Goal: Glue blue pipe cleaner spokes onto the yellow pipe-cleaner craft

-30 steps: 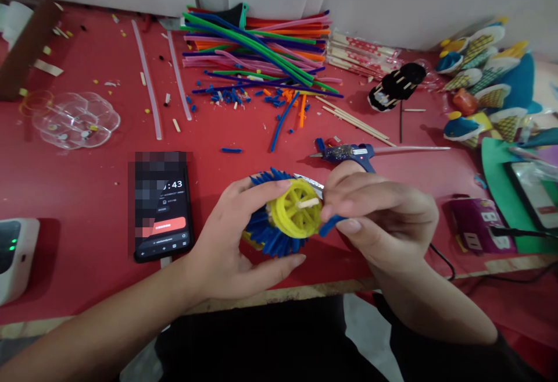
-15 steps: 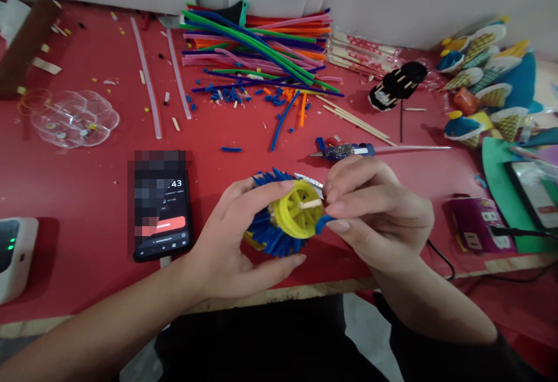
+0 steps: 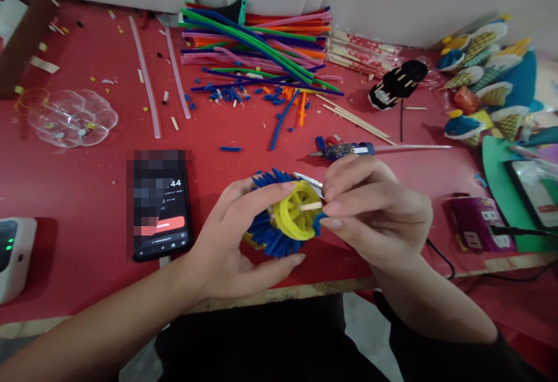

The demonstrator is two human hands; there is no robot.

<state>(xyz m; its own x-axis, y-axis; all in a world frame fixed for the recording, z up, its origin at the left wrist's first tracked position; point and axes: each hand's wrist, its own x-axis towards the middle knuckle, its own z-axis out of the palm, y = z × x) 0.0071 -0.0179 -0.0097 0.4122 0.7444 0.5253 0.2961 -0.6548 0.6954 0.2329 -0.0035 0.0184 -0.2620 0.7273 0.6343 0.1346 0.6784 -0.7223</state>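
ok so red table (image 3: 87,196) below the fingers, left hand (image 3: 226,236) and right hand (image 3: 383,213) over it, left fingers curled around a blue-and-yellow wheel (image 3: 284,219), glue gun (image 3: 342,151) just past the right fingers, with those pinched on a tiny blue strip (image 3: 318,224) at the wheel's rim

Open tabletop (image 3: 93,213) between phone (image 3: 172,222) and white device (image 3: 17,271); ahead, glue gun (image 3: 342,151) and pipe-cleaner heap (image 3: 261,39) obstruct.

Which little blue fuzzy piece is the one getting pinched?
The blue piece between the right hand's fingertips, beside the yellow wheel. The other loose blue bits lie on the red table.
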